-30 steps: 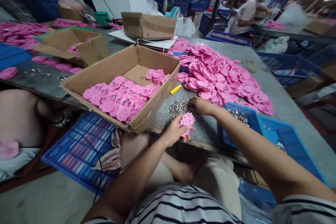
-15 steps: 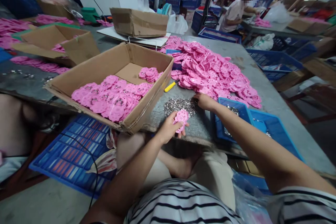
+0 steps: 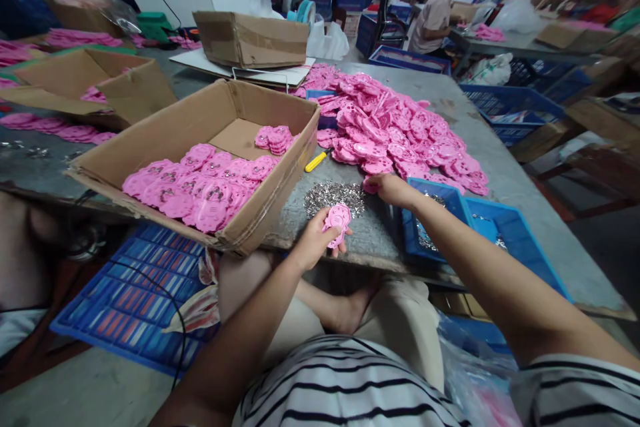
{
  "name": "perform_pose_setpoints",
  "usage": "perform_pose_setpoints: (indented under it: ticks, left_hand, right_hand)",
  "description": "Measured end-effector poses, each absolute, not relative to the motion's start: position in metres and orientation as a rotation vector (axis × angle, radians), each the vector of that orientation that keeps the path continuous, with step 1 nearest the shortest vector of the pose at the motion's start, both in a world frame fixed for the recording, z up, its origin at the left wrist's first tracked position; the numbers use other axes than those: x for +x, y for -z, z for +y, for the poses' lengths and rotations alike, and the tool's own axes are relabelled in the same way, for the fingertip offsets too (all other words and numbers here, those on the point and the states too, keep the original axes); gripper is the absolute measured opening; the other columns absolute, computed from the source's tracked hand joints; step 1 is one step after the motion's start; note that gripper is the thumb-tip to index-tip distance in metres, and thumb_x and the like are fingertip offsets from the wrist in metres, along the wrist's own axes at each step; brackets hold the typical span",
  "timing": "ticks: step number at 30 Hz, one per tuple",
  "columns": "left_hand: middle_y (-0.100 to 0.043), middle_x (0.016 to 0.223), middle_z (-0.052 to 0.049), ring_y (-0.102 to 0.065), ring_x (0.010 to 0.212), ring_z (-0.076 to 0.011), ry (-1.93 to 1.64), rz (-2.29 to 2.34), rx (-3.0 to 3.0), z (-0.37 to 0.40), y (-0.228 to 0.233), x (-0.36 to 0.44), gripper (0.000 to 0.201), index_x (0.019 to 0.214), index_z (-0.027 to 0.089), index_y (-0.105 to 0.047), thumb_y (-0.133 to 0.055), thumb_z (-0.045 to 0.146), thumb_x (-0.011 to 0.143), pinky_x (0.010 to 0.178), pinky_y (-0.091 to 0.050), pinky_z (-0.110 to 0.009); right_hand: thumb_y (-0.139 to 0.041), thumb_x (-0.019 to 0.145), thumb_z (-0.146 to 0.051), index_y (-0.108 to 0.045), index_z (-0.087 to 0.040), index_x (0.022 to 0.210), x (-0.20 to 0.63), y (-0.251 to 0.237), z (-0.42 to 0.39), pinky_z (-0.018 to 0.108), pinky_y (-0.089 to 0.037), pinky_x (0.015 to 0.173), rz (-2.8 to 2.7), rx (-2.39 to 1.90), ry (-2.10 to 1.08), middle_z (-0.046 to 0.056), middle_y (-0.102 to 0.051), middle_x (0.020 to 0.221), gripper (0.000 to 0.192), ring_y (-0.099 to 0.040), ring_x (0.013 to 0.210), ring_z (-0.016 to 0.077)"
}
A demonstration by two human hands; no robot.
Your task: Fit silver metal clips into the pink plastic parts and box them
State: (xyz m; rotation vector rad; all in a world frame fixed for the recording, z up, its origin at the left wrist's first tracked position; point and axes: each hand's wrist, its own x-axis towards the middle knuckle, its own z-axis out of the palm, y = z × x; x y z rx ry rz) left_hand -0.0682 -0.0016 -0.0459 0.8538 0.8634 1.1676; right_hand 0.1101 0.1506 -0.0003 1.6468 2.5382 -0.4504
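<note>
My left hand [image 3: 313, 243] pinches a pink tag [image 3: 337, 221] by its edge; it looks light and stiff. My right hand [image 3: 393, 188] closes on another tag [image 3: 371, 184] at the pile [image 3: 400, 130].

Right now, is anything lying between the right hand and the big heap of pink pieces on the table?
Nothing visible. The right hand is already at the near edge of the pink heap, fingers on a pink piece there. The pile of small silver parts lies to its left, the blue tray to its right.
</note>
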Motion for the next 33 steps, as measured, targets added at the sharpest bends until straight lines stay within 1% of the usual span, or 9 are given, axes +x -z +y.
perform_pose_setpoints:
  ticks: [5,8,11,14,19,22,27,31,33]
  left_hand:
    - [-0.07,0.082,-0.004,-0.057,0.043,-0.0089,-1.168,0.881,0.867,-0.002,0.047,-0.068,0.042,0.102,0.016,-0.046,-0.067,0.035,0.071,0.034,-0.038,-0.018]
    - [-0.069,0.08,-0.003,-0.057,0.043,-0.0089,-1.168,0.879,0.868,-0.001,0.048,-0.067,0.041,0.101,0.016,-0.046,-0.067,0.035,0.071,0.034,-0.038,-0.018]
    - [-0.069,0.079,-0.003,-0.057,0.043,-0.0089,-1.167,0.882,0.867,0.001,0.05,-0.067,0.04,0.101,0.016,-0.046,-0.066,0.034,0.071,0.034,-0.038,-0.018]
    - [-0.069,0.079,-0.002,-0.057,0.042,-0.0092,-1.177,0.889,0.873,0.001,0.051,-0.066,0.041,0.102,0.017,-0.045,-0.065,0.033,0.071,0.033,-0.038,-0.018]
    - [-0.068,0.079,-0.002,-0.056,0.042,-0.0083,-1.229,0.934,0.881,-0.005,0.048,-0.064,0.039,0.102,0.017,-0.045,-0.063,0.032,0.072,0.034,-0.038,-0.018]
    - [-0.068,0.079,-0.002,-0.057,0.044,-0.0087,-1.3,0.99,0.845,-0.012,0.047,-0.062,0.042,0.105,0.017,-0.045,-0.063,0.033,0.071,0.035,-0.038,-0.018]
    - [-0.069,0.084,-0.003,-0.056,0.047,-0.0084,-1.396,1.083,0.777,-0.021,0.043,-0.055,0.039,0.105,0.018,-0.044,-0.061,0.03,0.072,0.04,-0.041,-0.019]
    - [-0.07,0.093,-0.007,-0.057,0.054,-0.0084,-1.405,1.101,0.794,-0.033,0.039,-0.053,0.033,0.101,0.017,-0.049,-0.06,0.031,0.073,0.046,-0.043,-0.02]
    - [-0.07,0.09,-0.008,-0.057,0.058,-0.0098,-1.347,1.068,0.819,-0.046,0.043,-0.054,0.028,0.095,0.016,-0.054,-0.062,0.031,0.073,0.05,-0.044,-0.022]
  right_hand:
    - [-0.05,0.073,0.0,-0.071,-0.012,0.101,0.114,-0.007,0.148,0.026,-0.044,0.091,2.434,1.58,0.268,0.016,-0.066,0.119,0.037,-0.061,0.108,0.0236]
    - [-0.048,0.076,-0.002,-0.07,-0.009,0.105,0.112,-0.012,0.146,0.03,-0.044,0.093,2.417,1.597,0.202,0.02,-0.066,0.115,0.037,-0.06,0.11,0.0266]
    - [-0.046,0.076,0.0,-0.065,-0.009,0.117,0.103,-0.012,0.139,0.03,-0.043,0.097,2.468,1.587,0.224,0.019,-0.062,0.125,0.046,-0.058,0.116,0.0259]
    - [-0.048,0.071,0.003,-0.059,-0.01,0.127,0.089,-0.007,0.128,0.026,-0.04,0.102,2.539,1.543,0.34,0.016,-0.053,0.138,0.059,-0.054,0.123,0.0226]
    - [-0.05,0.066,0.004,-0.057,-0.007,0.128,0.079,0.005,0.107,0.029,-0.038,0.106,2.624,1.587,0.581,0.018,-0.056,0.134,0.063,-0.054,0.124,0.024]
    - [-0.046,0.068,0.004,-0.057,-0.01,0.127,0.085,0.011,0.092,0.028,-0.039,0.105,2.669,1.746,0.729,0.016,-0.057,0.134,0.061,-0.053,0.124,0.021]
    - [-0.032,0.077,-0.003,-0.05,-0.011,0.131,0.102,0.033,0.061,0.032,-0.047,0.097,2.665,2.233,0.926,0.015,-0.056,0.132,0.058,-0.058,0.114,0.0179]
    - [-0.037,0.075,-0.008,-0.058,-0.015,0.118,0.121,0.05,0.048,0.04,-0.045,0.1,2.614,2.501,1.084,0.014,-0.062,0.12,0.048,-0.059,0.11,0.0214]
    - [-0.039,0.075,-0.009,-0.058,-0.015,0.116,0.13,0.054,0.047,0.042,-0.046,0.098,2.582,2.565,1.193,0.013,-0.063,0.119,0.045,-0.06,0.106,0.0215]
